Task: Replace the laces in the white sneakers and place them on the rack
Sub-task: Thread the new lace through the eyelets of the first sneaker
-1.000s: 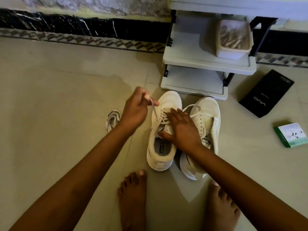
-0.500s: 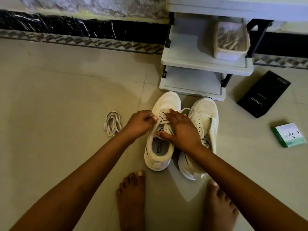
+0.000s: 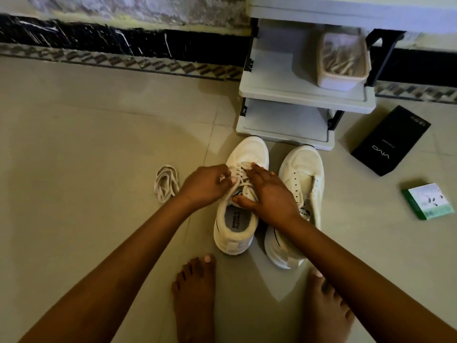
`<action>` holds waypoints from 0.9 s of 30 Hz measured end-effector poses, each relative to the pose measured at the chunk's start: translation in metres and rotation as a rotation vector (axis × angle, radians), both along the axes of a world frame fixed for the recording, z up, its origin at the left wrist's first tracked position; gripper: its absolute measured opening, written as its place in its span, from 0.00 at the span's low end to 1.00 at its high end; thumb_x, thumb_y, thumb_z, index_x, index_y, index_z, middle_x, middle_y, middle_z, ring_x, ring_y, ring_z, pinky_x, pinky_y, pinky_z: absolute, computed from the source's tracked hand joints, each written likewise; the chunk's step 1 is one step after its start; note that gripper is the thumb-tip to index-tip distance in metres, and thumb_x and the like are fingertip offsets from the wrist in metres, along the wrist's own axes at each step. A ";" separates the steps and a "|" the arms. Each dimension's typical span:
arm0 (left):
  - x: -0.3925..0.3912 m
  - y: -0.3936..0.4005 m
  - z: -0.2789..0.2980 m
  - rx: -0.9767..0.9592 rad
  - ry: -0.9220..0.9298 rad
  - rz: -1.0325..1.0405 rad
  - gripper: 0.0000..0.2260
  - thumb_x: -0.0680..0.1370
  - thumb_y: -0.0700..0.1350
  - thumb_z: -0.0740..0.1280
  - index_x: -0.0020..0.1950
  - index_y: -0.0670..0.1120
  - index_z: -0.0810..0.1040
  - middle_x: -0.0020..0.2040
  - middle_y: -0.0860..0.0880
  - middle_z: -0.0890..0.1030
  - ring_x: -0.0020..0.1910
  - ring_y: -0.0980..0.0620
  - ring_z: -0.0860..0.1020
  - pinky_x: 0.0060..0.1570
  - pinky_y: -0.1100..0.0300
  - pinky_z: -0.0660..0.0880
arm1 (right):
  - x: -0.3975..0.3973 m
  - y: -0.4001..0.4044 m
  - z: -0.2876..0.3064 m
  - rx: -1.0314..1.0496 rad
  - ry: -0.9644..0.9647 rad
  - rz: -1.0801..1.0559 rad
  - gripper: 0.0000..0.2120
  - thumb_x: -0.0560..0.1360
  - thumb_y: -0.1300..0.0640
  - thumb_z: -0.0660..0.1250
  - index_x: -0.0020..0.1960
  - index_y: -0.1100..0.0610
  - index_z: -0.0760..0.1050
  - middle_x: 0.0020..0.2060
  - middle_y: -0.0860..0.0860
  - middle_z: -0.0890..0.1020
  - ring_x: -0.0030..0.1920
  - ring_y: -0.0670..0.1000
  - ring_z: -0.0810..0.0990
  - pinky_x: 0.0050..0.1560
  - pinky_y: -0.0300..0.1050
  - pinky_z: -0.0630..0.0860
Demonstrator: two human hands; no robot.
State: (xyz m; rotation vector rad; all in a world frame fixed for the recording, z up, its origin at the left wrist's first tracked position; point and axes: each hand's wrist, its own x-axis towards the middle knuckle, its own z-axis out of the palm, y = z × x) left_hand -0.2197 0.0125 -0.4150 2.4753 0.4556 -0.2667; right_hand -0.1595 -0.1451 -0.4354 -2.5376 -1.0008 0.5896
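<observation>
On the tiled floor (image 3: 74, 144), lacing was under way. The left hand (image 3: 205, 185) pinched the lace (image 3: 243, 185) on the left sneaker (image 3: 243, 194); the right hand (image 3: 268, 194) pressed flat. Next, probably threading the next eyelet.

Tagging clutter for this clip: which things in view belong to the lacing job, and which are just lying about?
Job:
- left sneaker, being laced
- right sneaker, eyelets bare
- lace pinched by left hand; right hand resting on the left sneaker
- loose lace bundle
- rack

Lying about:
- black box
- green-and-white box
- tub on rack
</observation>
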 end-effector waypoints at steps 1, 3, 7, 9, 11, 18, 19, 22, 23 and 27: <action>-0.001 0.000 -0.004 -0.016 -0.008 0.019 0.10 0.79 0.50 0.63 0.54 0.46 0.77 0.41 0.48 0.78 0.44 0.45 0.78 0.41 0.57 0.69 | 0.000 0.000 0.000 -0.001 -0.002 0.000 0.36 0.74 0.38 0.62 0.76 0.53 0.56 0.76 0.50 0.56 0.74 0.53 0.57 0.71 0.46 0.57; 0.002 0.001 -0.003 -0.125 -0.041 0.100 0.10 0.79 0.49 0.63 0.50 0.43 0.79 0.42 0.48 0.78 0.47 0.44 0.77 0.39 0.59 0.67 | 0.000 0.000 0.001 -0.006 -0.004 -0.001 0.36 0.74 0.38 0.62 0.76 0.53 0.56 0.76 0.50 0.56 0.74 0.53 0.58 0.71 0.46 0.58; 0.011 0.002 -0.004 -0.063 -0.001 0.111 0.14 0.78 0.54 0.64 0.50 0.44 0.79 0.47 0.48 0.79 0.48 0.48 0.77 0.45 0.58 0.70 | 0.000 0.001 0.001 -0.009 -0.005 -0.004 0.36 0.74 0.38 0.62 0.76 0.53 0.56 0.76 0.50 0.56 0.74 0.53 0.58 0.71 0.47 0.58; 0.012 -0.005 -0.010 -0.074 0.021 0.098 0.11 0.78 0.50 0.65 0.49 0.43 0.79 0.48 0.45 0.81 0.49 0.46 0.77 0.46 0.58 0.70 | 0.000 0.001 0.000 -0.013 -0.002 -0.006 0.37 0.74 0.37 0.62 0.76 0.53 0.56 0.76 0.50 0.56 0.74 0.53 0.58 0.71 0.47 0.59; 0.012 -0.009 -0.004 -0.239 -0.011 0.168 0.08 0.78 0.45 0.65 0.47 0.41 0.79 0.45 0.45 0.80 0.46 0.46 0.77 0.43 0.58 0.70 | 0.000 0.000 -0.001 -0.016 -0.003 -0.005 0.37 0.74 0.37 0.62 0.76 0.53 0.56 0.76 0.49 0.56 0.74 0.53 0.58 0.70 0.47 0.59; 0.013 0.038 0.074 -0.919 -0.502 0.480 0.08 0.80 0.41 0.59 0.42 0.45 0.73 0.26 0.56 0.68 0.26 0.60 0.65 0.33 0.65 0.69 | 0.002 -0.001 -0.004 0.003 0.013 -0.009 0.37 0.73 0.36 0.63 0.76 0.51 0.56 0.76 0.48 0.56 0.74 0.52 0.58 0.70 0.47 0.59; 0.014 0.038 0.072 -0.814 -0.463 0.501 0.08 0.80 0.43 0.60 0.42 0.46 0.74 0.28 0.55 0.68 0.28 0.58 0.66 0.34 0.63 0.69 | 0.001 -0.001 -0.004 0.005 0.014 -0.009 0.37 0.73 0.36 0.63 0.76 0.51 0.56 0.76 0.48 0.56 0.74 0.52 0.58 0.71 0.47 0.59; 0.014 0.024 0.046 -0.403 -0.319 0.543 0.05 0.79 0.47 0.63 0.53 0.49 0.70 0.38 0.50 0.74 0.38 0.52 0.73 0.38 0.59 0.71 | 0.002 -0.001 -0.004 0.006 0.014 -0.008 0.37 0.73 0.37 0.63 0.75 0.52 0.57 0.76 0.49 0.57 0.74 0.53 0.58 0.71 0.47 0.59; 0.011 0.018 0.037 -0.287 -0.289 0.464 0.11 0.78 0.47 0.64 0.59 0.51 0.67 0.39 0.48 0.75 0.38 0.50 0.74 0.39 0.57 0.73 | 0.002 -0.001 -0.004 0.007 0.014 -0.008 0.37 0.73 0.37 0.63 0.75 0.52 0.57 0.76 0.49 0.57 0.74 0.53 0.58 0.71 0.47 0.59; 0.006 0.001 0.008 0.044 -0.002 0.020 0.14 0.78 0.52 0.63 0.62 0.51 0.71 0.40 0.48 0.77 0.41 0.48 0.77 0.42 0.57 0.73 | 0.001 0.000 -0.007 0.013 -0.002 -0.013 0.37 0.73 0.37 0.63 0.75 0.53 0.58 0.76 0.50 0.57 0.73 0.54 0.59 0.70 0.48 0.60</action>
